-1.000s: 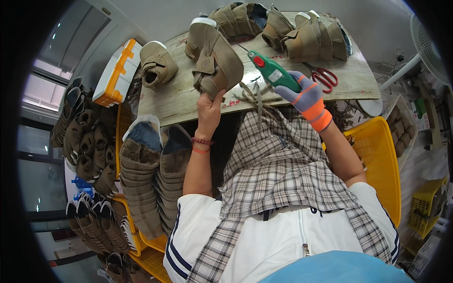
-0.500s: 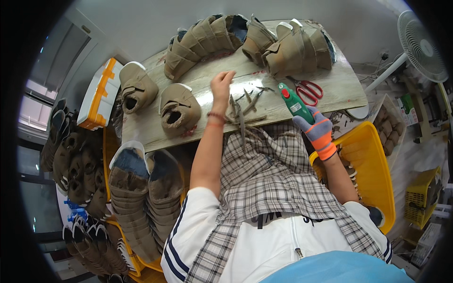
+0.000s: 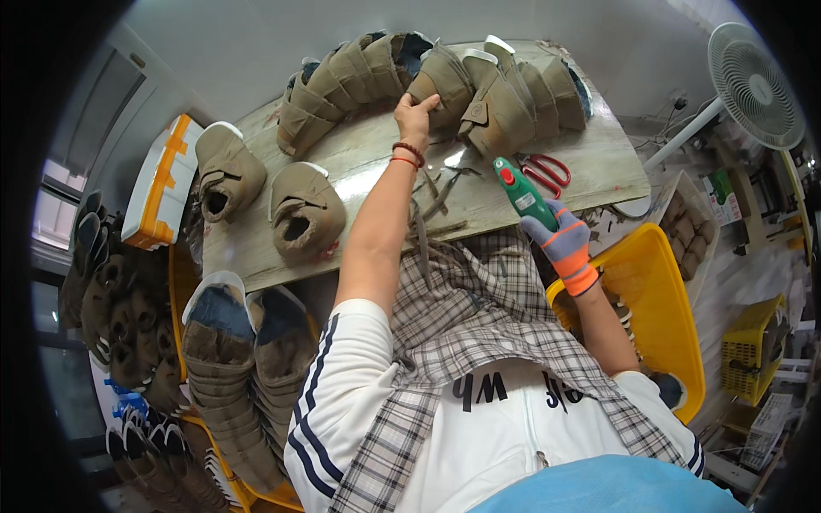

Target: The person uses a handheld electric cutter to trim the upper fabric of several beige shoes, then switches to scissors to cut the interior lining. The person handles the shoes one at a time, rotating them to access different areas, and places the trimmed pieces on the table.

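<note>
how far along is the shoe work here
Looks done: two tan shoes lie apart at the table's left. In hand: left hand touches a shoe in the back row; gloved right hand holds a green tool. Left: that row, seemingly.

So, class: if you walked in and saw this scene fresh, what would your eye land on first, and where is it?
First, the row of tan boots along the far edge of the wooden table, where the bare left hand touches one. Next, the green handheld tool gripped in the gloved right hand at the table's near edge, with red-handled scissors just beyond it. A yellow crate sits lower right.
</note>
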### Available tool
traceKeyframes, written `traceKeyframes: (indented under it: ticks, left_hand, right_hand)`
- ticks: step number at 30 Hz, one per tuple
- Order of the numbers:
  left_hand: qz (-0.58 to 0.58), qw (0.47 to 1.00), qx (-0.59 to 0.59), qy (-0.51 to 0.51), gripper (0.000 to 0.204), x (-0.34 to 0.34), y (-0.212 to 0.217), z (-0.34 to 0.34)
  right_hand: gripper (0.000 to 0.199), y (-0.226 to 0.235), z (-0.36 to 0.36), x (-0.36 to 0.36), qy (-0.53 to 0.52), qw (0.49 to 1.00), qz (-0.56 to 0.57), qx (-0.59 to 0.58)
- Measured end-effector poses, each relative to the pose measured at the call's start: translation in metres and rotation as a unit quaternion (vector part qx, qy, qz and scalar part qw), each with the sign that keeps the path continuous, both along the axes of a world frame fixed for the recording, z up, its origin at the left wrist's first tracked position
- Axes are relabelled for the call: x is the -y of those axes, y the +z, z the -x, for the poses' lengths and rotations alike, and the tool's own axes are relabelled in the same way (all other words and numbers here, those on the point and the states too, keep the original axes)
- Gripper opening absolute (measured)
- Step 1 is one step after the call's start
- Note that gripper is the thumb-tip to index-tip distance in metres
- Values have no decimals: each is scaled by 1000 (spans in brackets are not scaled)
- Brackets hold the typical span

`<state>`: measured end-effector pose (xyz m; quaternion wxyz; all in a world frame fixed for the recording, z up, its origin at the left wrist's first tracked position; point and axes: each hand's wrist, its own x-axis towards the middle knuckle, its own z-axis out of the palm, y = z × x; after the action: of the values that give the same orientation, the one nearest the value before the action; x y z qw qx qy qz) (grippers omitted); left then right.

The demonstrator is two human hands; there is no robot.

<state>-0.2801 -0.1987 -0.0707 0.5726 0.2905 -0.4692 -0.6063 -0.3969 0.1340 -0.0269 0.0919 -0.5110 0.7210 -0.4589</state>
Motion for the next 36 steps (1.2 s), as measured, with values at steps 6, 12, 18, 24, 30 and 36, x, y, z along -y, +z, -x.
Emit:
traceKeyframes:
  ticks: [6, 12, 18, 24, 30, 36]
  left_hand:
    - [26, 996, -77, -40, 19, -12, 24, -71]
    - [-20, 978, -205, -33, 28, -60, 28, -155]
    - [-121, 936, -329, 39, 32, -132, 61, -233]
    - [-50, 959, -277, 28, 29, -142, 107, -267]
    - [19, 942, -333, 40, 34, -178, 163, -308]
    - [-33, 909, -379, -168, 32, -180, 142, -308]
  right_hand:
    - [56, -4, -5, 13, -4, 1000, 18, 2]
    - [59, 9, -24, 12, 13, 1000, -2, 10]
    - [58, 15, -34, 12, 48, 992, 23, -111]
    - [57, 21, -42, 25, 92, 978, 88, -167]
    - [55, 35, -43, 19, 100, 973, 114, -171]
    - [52, 58, -37, 16, 129, 944, 244, -182]
